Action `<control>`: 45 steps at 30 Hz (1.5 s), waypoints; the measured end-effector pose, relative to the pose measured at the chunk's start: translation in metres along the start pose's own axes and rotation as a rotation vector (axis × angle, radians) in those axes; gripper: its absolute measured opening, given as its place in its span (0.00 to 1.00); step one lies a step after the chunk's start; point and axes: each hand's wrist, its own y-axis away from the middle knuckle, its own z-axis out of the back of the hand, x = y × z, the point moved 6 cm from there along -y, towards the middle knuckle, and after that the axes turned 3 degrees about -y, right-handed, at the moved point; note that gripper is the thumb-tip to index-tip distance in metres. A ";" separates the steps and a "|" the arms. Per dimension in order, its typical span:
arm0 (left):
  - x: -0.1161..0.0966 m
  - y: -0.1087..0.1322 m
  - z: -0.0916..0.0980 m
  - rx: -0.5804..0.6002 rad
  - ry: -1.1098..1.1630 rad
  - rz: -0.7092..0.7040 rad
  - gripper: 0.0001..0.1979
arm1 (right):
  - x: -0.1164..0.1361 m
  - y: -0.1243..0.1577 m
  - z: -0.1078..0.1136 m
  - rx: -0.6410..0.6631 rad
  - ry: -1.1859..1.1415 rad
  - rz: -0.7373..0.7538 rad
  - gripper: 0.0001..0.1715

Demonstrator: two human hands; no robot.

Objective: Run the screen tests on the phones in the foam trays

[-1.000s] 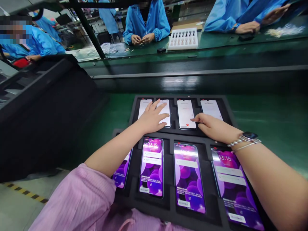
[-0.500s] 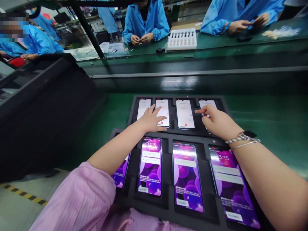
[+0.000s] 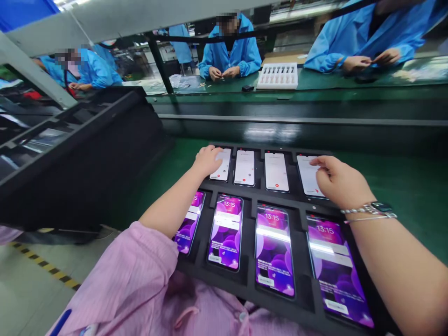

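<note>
To the left of the left hand [image 3: 209, 161] stands a tall black stack of trays [image 3: 105, 154], well apart from the fingers, with a band of glossy green work surface [image 3: 147, 193] between. The left hand is loosely spread, not closed around anything, over the upper left of a slim white-screened phone [image 3: 223, 169] at the left end of the farther row; whether its fingertips press down, I cannot tell. The far left edge of the black moulded tray [image 3: 248, 261] runs under or just beside these fingers. Nearer than this hand, partly behind its forearm, lies a purple-screened phone [image 3: 192, 221].

Between the hands, which are well apart, two more white-screened phones [image 3: 244, 168] lie in the farther row, with two purple-screened phones [image 3: 226, 233] nearer the body.

The right hand [image 3: 338, 179] reaches over the rightmost white-screened phone [image 3: 306, 179], covering its right part, index finger out above the glass; contact and the curl of the hidden fingers cannot be told. Nearer than this hand, left of its forearm, lies the last purple-screened phone [image 3: 339, 275]. Beyond both hands, past the tray's far edge, runs a long grey metal rail [image 3: 245, 119]; rightward of the right hand, the green work surface stretches away.
</note>
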 end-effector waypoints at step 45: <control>0.006 0.295 -0.005 -0.276 -0.127 -0.189 0.26 | 0.081 0.275 -0.018 -0.212 0.028 0.338 0.26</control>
